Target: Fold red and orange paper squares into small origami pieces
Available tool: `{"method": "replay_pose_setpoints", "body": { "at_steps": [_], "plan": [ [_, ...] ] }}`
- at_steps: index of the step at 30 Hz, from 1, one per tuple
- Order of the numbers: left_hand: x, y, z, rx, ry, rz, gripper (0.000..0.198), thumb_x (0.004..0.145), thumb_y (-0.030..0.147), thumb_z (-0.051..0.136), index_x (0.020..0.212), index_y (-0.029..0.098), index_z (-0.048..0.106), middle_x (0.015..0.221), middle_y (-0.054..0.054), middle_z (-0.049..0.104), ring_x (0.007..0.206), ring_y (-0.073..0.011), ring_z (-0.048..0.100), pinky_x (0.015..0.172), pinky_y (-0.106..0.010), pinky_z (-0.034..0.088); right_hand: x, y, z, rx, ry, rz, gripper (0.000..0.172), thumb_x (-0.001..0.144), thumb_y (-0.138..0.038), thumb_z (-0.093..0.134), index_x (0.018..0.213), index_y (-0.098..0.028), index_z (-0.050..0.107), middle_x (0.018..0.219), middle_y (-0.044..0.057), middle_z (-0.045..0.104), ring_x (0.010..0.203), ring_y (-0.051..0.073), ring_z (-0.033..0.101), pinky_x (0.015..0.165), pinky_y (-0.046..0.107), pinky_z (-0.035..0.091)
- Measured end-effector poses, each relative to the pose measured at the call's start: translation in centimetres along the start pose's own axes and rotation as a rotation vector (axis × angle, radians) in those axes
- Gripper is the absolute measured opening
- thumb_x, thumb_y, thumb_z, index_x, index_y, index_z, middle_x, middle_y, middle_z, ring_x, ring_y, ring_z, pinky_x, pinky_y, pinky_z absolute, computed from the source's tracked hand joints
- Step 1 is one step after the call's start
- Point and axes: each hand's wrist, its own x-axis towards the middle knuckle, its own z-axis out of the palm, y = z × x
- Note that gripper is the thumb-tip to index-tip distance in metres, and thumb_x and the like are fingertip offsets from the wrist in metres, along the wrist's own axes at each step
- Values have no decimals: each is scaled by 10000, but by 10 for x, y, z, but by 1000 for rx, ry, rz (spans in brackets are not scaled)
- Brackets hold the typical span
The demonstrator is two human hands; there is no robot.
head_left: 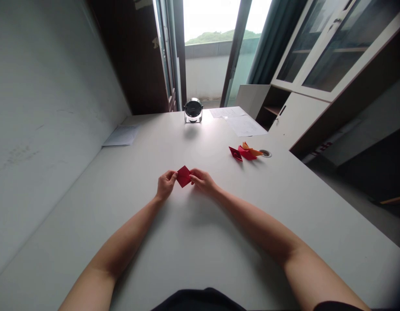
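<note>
A small red folded paper is held up in a diamond shape over the white table. My left hand pinches its left corner between thumb and fingers. Its right corner is gripped by my right hand, fingers closed. To the right, farther back, lie several folded paper pieces: a separate red one, another red one and an orange one overlapping it.
A round black device in a metal frame stands near the far edge. White sheets lie back right, more papers back left. A cable hole is beside the orange piece. The wall borders the table's left.
</note>
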Motion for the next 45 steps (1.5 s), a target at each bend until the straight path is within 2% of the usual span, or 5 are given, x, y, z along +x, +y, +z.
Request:
{"method": "replay_pose_setpoints", "body": {
  "at_steps": [12, 18, 24, 35, 45],
  "plan": [
    [-8, 17, 0, 168, -60, 131, 249, 916, 407, 601, 851, 193, 709, 742, -23, 686, 660, -154, 585, 654, -265, 441, -3, -6, 1, 26, 17, -13, 491, 811, -624, 698, 1026, -184, 665, 828, 53, 716, 780, 213, 683, 688, 326, 543],
    [-9, 12, 4, 86, -141, 83, 262, 905, 418, 606, 848, 185, 711, 720, -19, 675, 652, -152, 581, 641, -260, 440, -3, -6, 1, -108, 36, 6, 414, 847, -581, 669, 1011, -202, 639, 813, 38, 715, 746, 196, 660, 672, 309, 519],
    [-7, 7, 6, -30, -169, 22, 283, 895, 440, 613, 816, 176, 680, 679, -2, 626, 612, -129, 532, 598, -243, 420, -4, -6, 1, -238, 53, 13, 352, 880, -502, 632, 1098, -227, 598, 829, 12, 715, 719, 170, 630, 665, 285, 471],
    [-6, 7, 4, -170, -267, -14, 419, 933, 536, 548, 848, 151, 688, 681, -27, 629, 625, -136, 558, 631, -266, 457, -3, -7, 2, -331, 67, 35, 218, 844, -422, 635, 871, -205, 640, 790, 3, 704, 674, 138, 585, 636, 260, 435],
    [-5, 2, 7, -105, -245, -11, 325, 889, 484, 633, 914, 168, 707, 735, -31, 676, 662, -143, 604, 649, -271, 493, -2, -1, 1, -322, 99, -4, 264, 847, -464, 638, 800, -206, 612, 702, -12, 644, 622, 127, 519, 589, 261, 405]
  ]
}}
